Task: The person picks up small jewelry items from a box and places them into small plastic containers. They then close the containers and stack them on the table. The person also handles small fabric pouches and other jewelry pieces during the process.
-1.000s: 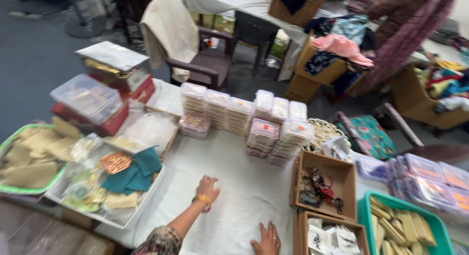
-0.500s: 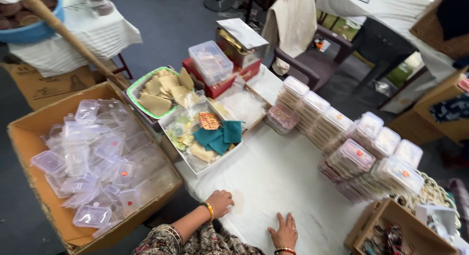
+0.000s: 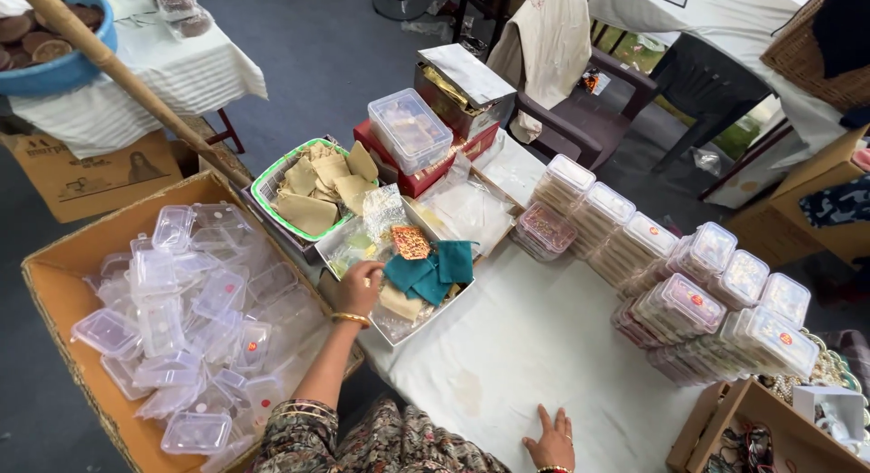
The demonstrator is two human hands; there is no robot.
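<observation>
My left hand (image 3: 360, 287) reaches into a shallow white tray (image 3: 426, 322) of teal cloth pouches (image 3: 433, 271), beige pouches and plastic-wrapped items, its fingers curled over the contents at the tray's near left corner; whether it grips anything is hidden. My right hand (image 3: 553, 442) lies flat with fingers spread on the white tablecloth (image 3: 535, 346) at the table's near edge. It holds nothing. Both wrists wear bangles.
A big cardboard box (image 3: 54, 301) of clear plastic containers stands on the floor at left. A green basket (image 3: 267, 178) of beige pouches, red boxes (image 3: 399, 174), stacks of filled clear boxes (image 3: 671, 274), a brown box (image 3: 725, 419) and a chair (image 3: 580, 101) surround the table.
My left hand has lifted off the tablecloth and moved up and left into the white tray. My right hand stays flat on the cloth. The view swung left a second ago.
</observation>
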